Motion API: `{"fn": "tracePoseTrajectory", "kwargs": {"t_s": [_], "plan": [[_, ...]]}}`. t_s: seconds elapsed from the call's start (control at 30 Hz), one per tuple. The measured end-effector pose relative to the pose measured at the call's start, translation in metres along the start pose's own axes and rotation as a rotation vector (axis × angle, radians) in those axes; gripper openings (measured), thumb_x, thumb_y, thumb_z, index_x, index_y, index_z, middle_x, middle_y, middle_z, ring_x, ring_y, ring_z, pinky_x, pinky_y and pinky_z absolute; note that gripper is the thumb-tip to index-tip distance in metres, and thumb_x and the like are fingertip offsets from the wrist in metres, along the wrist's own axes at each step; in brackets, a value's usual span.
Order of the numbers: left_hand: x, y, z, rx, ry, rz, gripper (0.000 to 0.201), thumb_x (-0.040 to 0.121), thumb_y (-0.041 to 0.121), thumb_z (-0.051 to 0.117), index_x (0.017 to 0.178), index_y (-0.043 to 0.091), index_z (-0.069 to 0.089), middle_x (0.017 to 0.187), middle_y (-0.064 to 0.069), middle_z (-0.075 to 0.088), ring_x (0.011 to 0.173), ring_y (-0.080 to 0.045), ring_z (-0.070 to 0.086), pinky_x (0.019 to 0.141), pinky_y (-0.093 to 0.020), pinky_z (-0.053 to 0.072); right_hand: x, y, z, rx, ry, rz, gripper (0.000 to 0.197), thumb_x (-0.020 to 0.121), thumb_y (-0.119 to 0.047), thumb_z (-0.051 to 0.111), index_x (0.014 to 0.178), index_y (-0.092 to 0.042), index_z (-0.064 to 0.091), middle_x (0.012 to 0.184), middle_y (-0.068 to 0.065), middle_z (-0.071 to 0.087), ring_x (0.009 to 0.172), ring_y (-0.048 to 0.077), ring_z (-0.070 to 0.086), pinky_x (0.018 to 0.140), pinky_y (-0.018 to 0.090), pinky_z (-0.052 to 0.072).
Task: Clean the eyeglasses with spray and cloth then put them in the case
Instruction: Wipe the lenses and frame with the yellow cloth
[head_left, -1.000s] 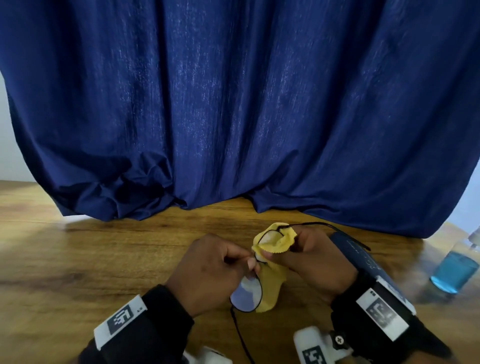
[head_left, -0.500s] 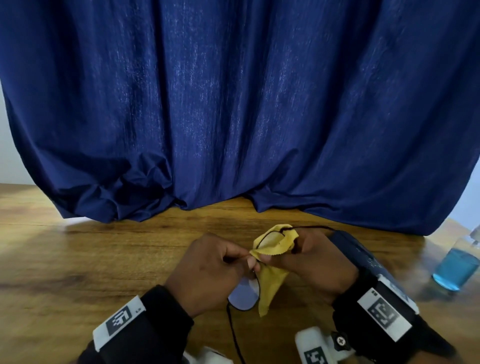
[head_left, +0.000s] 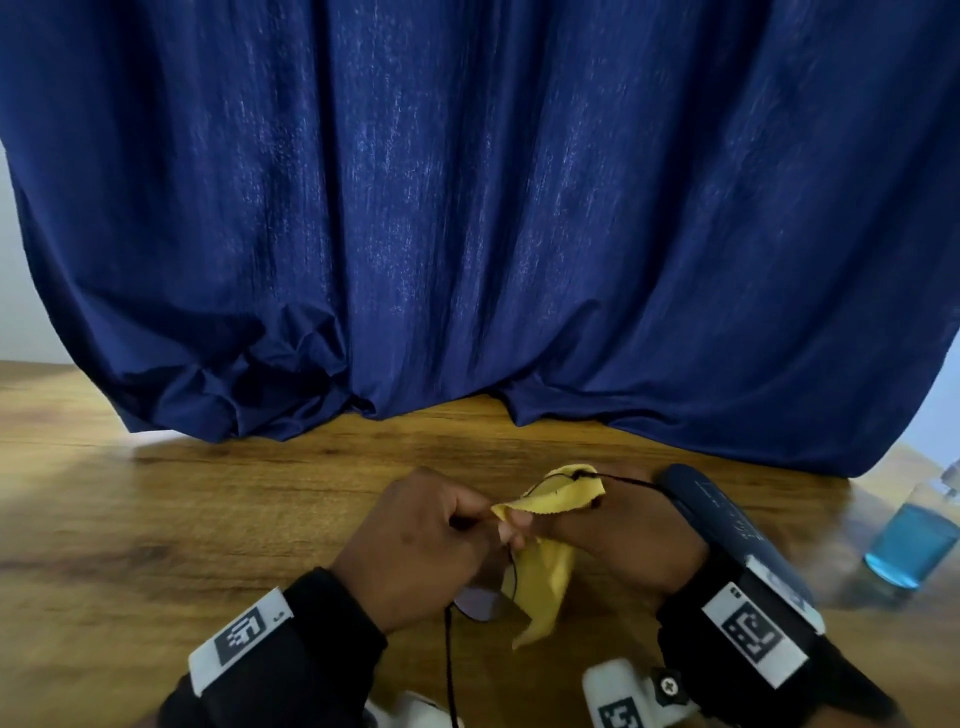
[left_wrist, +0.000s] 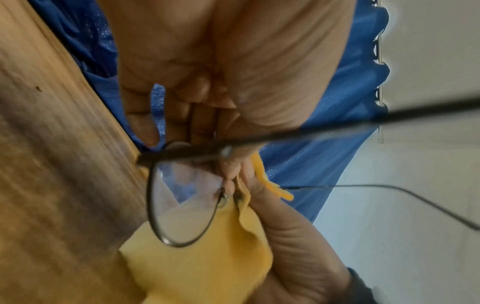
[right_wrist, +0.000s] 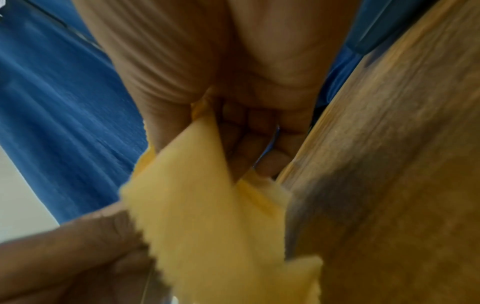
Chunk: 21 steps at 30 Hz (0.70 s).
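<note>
yellow cloth (head_left: 545, 571) pinched in curled right hand (head_left: 613, 540); left hand (head_left: 415, 540) fingers grip eyeglasses (left_wrist: 182, 203).

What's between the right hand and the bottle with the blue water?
In the head view, the dark blue glasses case lies between the right hand and the bottle, close beside the hand; past it, bare wooden table.
</note>
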<state>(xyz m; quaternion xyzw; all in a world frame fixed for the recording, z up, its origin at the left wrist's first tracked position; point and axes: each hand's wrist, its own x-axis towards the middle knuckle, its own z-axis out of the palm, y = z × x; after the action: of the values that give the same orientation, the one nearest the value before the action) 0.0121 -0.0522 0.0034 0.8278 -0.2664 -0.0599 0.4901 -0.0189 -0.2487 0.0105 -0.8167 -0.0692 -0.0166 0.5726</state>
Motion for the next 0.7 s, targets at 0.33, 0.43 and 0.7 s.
{"fn": "tracePoseTrajectory", "kwargs": {"t_s": [0.33,0.43,0.7], "plan": [[0.001,-0.002,0.002,-0.131,0.025,-0.093,0.025,0.095,0.013,0.064,0.079,0.016,0.083,0.082,0.005,0.082,0.086,-0.009,0.076,0.086,-0.030,0.060,0.002,-0.002,-0.001,-0.005,0.045,0.011,0.023,0.079,-0.034,0.076,0.085,-0.012,0.075,0.080,-0.002,0.078,0.077,0.007,0.074,0.068,0.021,0.056],[0.003,-0.004,-0.001,-0.148,0.064,-0.127,0.024,0.094,0.012,0.065,0.078,0.014,0.083,0.080,0.002,0.081,0.083,-0.010,0.076,0.081,-0.024,0.059,0.003,0.000,-0.003,0.089,-0.023,0.094,0.024,0.087,-0.023,0.072,0.107,-0.010,0.073,0.102,0.011,0.078,0.101,0.029,0.073,0.093,0.045,0.057],[-0.001,-0.001,0.000,-0.006,-0.041,-0.068,0.031,0.096,0.020,0.064,0.070,0.028,0.079,0.074,0.009,0.079,0.075,-0.010,0.074,0.075,-0.031,0.061,0.006,0.008,-0.001,0.009,0.124,0.095,0.016,0.084,-0.016,0.076,0.087,-0.001,0.073,0.085,0.012,0.077,0.080,0.031,0.073,0.078,0.044,0.058]]}}
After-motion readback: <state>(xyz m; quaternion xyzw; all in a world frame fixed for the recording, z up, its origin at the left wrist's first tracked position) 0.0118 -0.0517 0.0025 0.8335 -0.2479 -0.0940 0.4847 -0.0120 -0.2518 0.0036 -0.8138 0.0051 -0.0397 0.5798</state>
